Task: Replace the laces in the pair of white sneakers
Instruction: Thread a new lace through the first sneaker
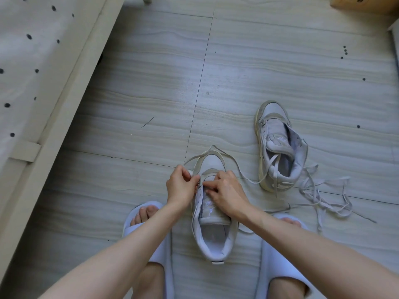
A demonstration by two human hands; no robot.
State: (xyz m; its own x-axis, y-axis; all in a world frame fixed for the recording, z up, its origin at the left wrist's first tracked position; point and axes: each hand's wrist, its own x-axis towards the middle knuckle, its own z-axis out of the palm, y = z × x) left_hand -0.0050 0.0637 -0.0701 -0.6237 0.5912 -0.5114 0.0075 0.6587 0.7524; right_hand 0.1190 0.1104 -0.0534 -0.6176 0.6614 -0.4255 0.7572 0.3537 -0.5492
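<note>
white leather and pale laces, all down on the grey wood-look floor (280,61), and the near sneaker (212,212) sits between the person's two slippered feet, toe pointing away. both hands are working at the lowest eyelets, close to the toe. the left hand (181,188) has its fingers curled in, pinching the lace (195,159) at the left eyelet row, and the right hand (224,193) is curled too, fingertips pinching at the lace or the eyelet edge just across the tongue; exactly which, i cannot tell from up here. the lace loops out loose around the toe and one end trails off right across the floor, so this looks like threading barely begun: only the bottom crossing seems in, and the upper eyelets stand bare with the tongue lying open. over to the right, well apart, the second sneaker (280,145) stands gaping, a lace hanging loosely out of it, not properly threaded as far as i can see. just beside it lies a tangle of loose laces (323,193) spilling toward the right foot; old or new, no telling. so by my reckoning, early going: one shoe at its first holes, nearly its whole row left, and the other shoe yet to be done. a bed frame (64,83) runs along the left.
</note>
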